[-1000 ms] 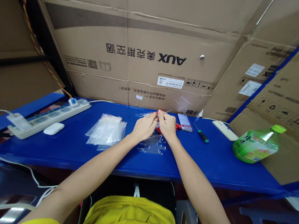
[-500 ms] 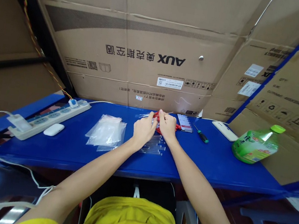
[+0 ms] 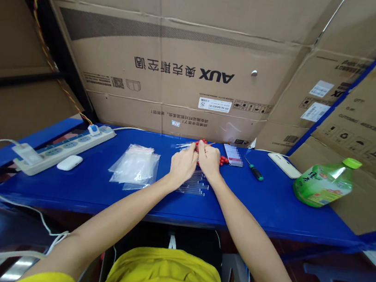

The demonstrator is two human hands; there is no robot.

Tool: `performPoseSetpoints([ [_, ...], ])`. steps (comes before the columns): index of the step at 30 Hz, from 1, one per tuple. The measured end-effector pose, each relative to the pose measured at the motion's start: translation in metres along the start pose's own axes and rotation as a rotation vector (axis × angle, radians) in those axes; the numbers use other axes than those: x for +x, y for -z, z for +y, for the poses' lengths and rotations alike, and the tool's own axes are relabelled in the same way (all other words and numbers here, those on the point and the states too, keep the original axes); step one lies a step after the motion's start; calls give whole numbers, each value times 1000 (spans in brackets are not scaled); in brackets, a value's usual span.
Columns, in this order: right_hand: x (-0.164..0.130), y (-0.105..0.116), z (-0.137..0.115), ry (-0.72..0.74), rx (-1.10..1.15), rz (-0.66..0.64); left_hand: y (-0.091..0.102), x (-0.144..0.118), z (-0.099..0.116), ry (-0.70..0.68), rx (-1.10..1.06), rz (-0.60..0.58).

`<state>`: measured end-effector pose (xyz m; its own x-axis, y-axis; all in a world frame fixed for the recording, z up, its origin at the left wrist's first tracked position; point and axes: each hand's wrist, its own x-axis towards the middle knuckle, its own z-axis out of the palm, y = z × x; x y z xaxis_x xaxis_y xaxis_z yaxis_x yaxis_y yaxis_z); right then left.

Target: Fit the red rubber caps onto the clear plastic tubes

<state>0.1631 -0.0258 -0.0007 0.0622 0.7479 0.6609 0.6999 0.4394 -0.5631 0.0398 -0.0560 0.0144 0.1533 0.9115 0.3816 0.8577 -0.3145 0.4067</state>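
Observation:
My left hand (image 3: 183, 161) and my right hand (image 3: 209, 160) are both closed, their fingertips pinched together above the table's middle. What they pinch is mostly hidden by the fingers. Small red pieces (image 3: 223, 160), like rubber bulbs, lie in a pile behind and beside my right hand. Several thin clear tubes (image 3: 195, 188) lie side by side on the table just below my hands. More clear tubes (image 3: 183, 145) stick out beyond my left hand.
Clear plastic bags (image 3: 135, 166) are stacked left of my hands. A power strip (image 3: 68, 147) and a white case (image 3: 69, 162) lie further left. On the right are a phone (image 3: 233, 155), a screwdriver (image 3: 256, 172), a white device (image 3: 283, 165) and a green bottle (image 3: 323, 184). Cardboard (image 3: 187, 43) walls the back.
My left hand has shifted slightly right, bringing the fingertips of both hands closer together. Both hands stay closed; the things on the table lie as before.

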Motion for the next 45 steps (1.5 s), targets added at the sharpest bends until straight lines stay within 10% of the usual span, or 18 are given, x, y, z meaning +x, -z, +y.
performPoseSetpoints([
  [11, 2, 0, -2, 12, -40, 12, -3, 7, -5, -30, -171, -26],
  [24, 17, 12, 20, -190, 282, 63, -9, 14, -23, -370, -244, -138],
  [35, 19, 19, 17, -639, 954, -448, -3, 23, -37, -617, -577, -206],
  [45, 20, 26, 37, -891, 1041, -912, -2, 22, -37, -726, -547, -329],
])
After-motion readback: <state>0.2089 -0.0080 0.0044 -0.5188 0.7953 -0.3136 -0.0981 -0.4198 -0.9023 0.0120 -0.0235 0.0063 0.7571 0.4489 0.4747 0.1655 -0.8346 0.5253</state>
